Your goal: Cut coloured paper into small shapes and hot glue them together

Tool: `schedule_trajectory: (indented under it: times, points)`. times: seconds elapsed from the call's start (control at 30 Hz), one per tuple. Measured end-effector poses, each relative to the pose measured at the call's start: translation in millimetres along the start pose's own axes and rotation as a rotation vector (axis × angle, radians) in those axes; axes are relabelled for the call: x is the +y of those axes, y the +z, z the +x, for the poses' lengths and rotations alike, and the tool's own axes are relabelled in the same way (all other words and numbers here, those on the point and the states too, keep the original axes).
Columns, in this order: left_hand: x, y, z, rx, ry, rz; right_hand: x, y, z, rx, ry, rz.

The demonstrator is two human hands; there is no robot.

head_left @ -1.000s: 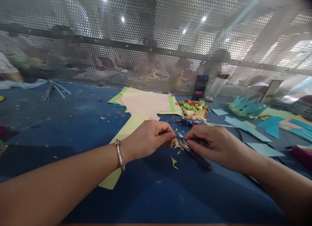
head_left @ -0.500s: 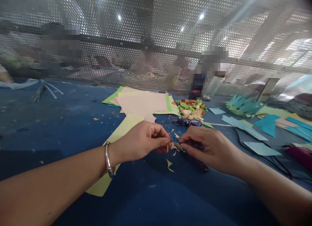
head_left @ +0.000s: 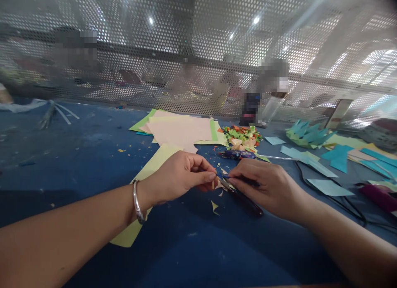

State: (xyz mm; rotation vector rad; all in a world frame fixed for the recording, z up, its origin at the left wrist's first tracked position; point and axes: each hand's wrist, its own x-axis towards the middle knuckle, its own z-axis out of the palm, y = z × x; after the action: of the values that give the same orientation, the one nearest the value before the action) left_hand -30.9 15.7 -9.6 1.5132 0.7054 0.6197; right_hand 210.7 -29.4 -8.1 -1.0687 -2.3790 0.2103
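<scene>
My left hand [head_left: 182,174] pinches a narrow strip of pale yellow paper [head_left: 213,184] between thumb and fingers. My right hand [head_left: 266,182], also closed, holds a thin blue stick [head_left: 222,176] whose tip meets the left fingertips. Whether the paper is wound on the tip is too small to tell. Scissors with dark handles [head_left: 249,203] lie on the table just below my right hand, their blades partly behind its fingertips. Under my left wrist runs a long pale yellow paper sheet [head_left: 130,234]. Small paper scraps [head_left: 214,207] are scattered around both hands.
Pink and green paper sheets [head_left: 180,128] are stacked ahead, beside a pile of curled paper bits [head_left: 243,137]. To the right are blue paper pieces [head_left: 330,187], a spiky green paper form [head_left: 308,135], black cords and a purple object [head_left: 376,195]. A perforated metal screen [head_left: 155,73] stands behind.
My right hand has shifted slightly, and its fingers look straighter along the blue stick. The left hand keeps its pinch in nearly the same place.
</scene>
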Motion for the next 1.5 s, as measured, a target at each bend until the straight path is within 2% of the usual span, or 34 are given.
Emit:
schedule_trajectory:
  times: [0.6, 0.93, 1.07, 1.17, 1.27, 1.4, 1.5]
  points:
    - [6.1, -0.4, 0.8, -0.031, -0.152, -0.095, -2.0, -1.5, -0.5, 0.041, -0.078, -0.016]
    - [3.1, -0.3, -1.2, -0.034, -0.145, -0.096, -3.0, -0.3, -1.0, 0.023, -0.086, -0.037]
    - [4.6, 1.2, -2.5, -0.033, -0.047, 0.085, -3.2, -0.6, -1.6, 0.024, -0.090, -0.045]
    - [8.5, 3.2, -5.7, 0.022, 0.093, 0.415, -2.4, 0.6, -1.8, 0.020, -0.078, -0.046]
    - [12.7, 4.2, -9.0, 0.064, 0.175, 0.682, -1.1, 2.0, -1.6, 0.021, -0.066, -0.032]
    - [13.9, 3.3, -9.0, 0.063, 0.223, 0.784, -1.3, 1.8, -1.1, 0.022, -0.048, -0.033]
    - [11.9, 1.9, -6.9, 0.040, 0.219, 0.740, -2.6, 0.8, -1.1, 0.017, -0.049, -0.039]
